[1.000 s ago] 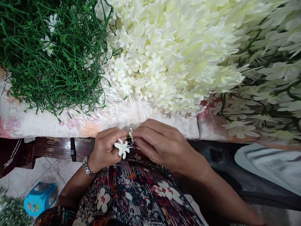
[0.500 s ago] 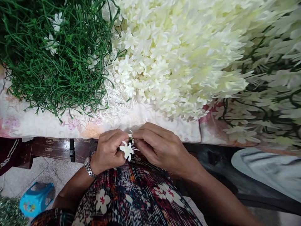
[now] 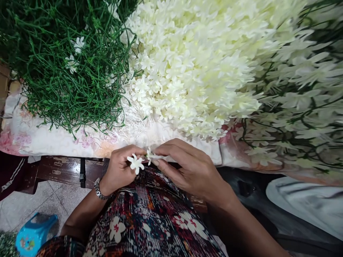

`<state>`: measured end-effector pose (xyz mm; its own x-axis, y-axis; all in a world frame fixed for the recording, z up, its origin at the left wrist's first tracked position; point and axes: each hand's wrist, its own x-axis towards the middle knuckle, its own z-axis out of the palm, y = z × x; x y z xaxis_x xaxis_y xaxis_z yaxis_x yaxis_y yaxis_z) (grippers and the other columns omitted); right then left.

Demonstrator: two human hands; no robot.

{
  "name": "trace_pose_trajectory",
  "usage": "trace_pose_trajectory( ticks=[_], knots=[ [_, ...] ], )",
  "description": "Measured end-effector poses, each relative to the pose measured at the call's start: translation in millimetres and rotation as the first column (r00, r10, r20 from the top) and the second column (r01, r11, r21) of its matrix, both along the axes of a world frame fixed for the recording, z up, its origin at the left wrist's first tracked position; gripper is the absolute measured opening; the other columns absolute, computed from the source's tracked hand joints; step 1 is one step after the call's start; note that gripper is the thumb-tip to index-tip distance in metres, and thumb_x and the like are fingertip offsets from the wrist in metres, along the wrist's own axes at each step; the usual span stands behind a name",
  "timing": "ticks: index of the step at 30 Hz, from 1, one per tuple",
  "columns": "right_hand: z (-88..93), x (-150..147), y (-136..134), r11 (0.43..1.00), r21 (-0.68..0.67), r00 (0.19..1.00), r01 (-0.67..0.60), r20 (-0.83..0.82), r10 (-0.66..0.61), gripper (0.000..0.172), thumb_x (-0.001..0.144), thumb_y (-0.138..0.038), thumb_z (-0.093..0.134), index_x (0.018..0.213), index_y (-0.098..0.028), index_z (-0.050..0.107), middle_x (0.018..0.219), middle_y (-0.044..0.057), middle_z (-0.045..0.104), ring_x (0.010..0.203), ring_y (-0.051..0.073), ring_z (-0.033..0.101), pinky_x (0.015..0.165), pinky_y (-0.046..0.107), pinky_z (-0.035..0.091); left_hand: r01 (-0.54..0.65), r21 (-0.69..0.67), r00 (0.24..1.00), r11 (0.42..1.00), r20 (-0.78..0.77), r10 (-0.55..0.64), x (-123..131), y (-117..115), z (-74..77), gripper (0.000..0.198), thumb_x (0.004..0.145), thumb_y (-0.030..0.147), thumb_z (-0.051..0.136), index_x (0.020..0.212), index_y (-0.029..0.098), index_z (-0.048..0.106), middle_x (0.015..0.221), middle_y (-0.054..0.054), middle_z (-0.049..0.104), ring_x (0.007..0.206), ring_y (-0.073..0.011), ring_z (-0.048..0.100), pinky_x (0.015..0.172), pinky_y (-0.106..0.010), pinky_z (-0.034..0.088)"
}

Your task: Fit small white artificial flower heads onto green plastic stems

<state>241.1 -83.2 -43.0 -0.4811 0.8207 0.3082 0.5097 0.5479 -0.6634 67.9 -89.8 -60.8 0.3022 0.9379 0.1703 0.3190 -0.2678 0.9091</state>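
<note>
My left hand (image 3: 119, 167) is closed in a pinch on a small white artificial flower (image 3: 135, 163), held above my lap. Just to its right, my right hand (image 3: 184, 166) pinches a second small white flower piece (image 3: 150, 155) between thumb and forefinger. The two hands' fingertips almost meet at the edge of the cloth-covered table (image 3: 53, 141). A silver wristwatch (image 3: 99, 189) sits on my left wrist. Beyond the hands lies a big heap of loose cream-white flowers (image 3: 193, 60).
A tangle of green plastic stems (image 3: 66, 67) covers the table's left. Assembled white sprays on green stems (image 3: 297, 103) lie at the right. A dark wooden rail (image 3: 64, 169) runs under the table edge. A blue plastic stool (image 3: 33, 235) stands on the tiled floor at lower left.
The flower in my left hand has shifted slightly left and up, away from the piece in my right hand. The view has tilted a little; both hands stay at the table edge.
</note>
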Motion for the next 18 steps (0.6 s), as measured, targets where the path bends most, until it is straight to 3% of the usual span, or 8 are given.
trace_pose_trajectory(
  ticks=[3, 9, 18],
  knots=[
    [3.4, 2, -1, 0.999, 0.047, 0.999, 0.006, -0.033, -0.005, 0.016, 0.074, -0.012, 0.053, 0.09, -0.014, 0.051, 0.079, 0.006, 0.057, 0.074, 0.012, 0.051, 0.065, 0.025, 0.044, -0.006, -0.044, 0.999, 0.999, 0.05, 0.008, -1, 0, 3.7, 0.006, 0.072, 0.01, 0.052, 0.072, 0.015, 0.055, 0.059, 0.002, 0.05, 0.052, -0.0061, 0.044, 0.05, -0.018, 0.035],
    [-0.6, -3, -2, 0.997, 0.073, 0.999, -0.031, -0.008, 0.032, 0.01, 0.076, -0.009, 0.047, 0.083, -0.014, 0.053, 0.073, 0.006, 0.055, 0.071, 0.013, 0.05, 0.063, 0.026, 0.044, -0.006, -0.038, 0.999, 0.999, 0.038, 0.007, 3, -1, 4.1, 0.008, 0.07, 0.008, 0.052, 0.07, 0.015, 0.055, 0.059, 0.002, 0.049, 0.054, -0.0068, 0.043, 0.052, -0.019, 0.035],
    [-11.1, -3, -1, 0.998, -0.043, 0.994, -0.056, -0.101, 0.051, 0.009, 0.077, -0.007, 0.045, 0.081, -0.013, 0.049, 0.07, 0.004, 0.053, 0.067, 0.01, 0.048, 0.061, 0.023, 0.042, -0.002, 0.022, 0.999, 1.0, -0.038, 0.003, 4, -2, -1.1, 0.019, 0.061, -0.002, 0.046, 0.067, 0.015, 0.052, 0.057, 0.004, 0.047, 0.053, -0.0062, 0.042, 0.052, -0.019, 0.033]
  ],
)
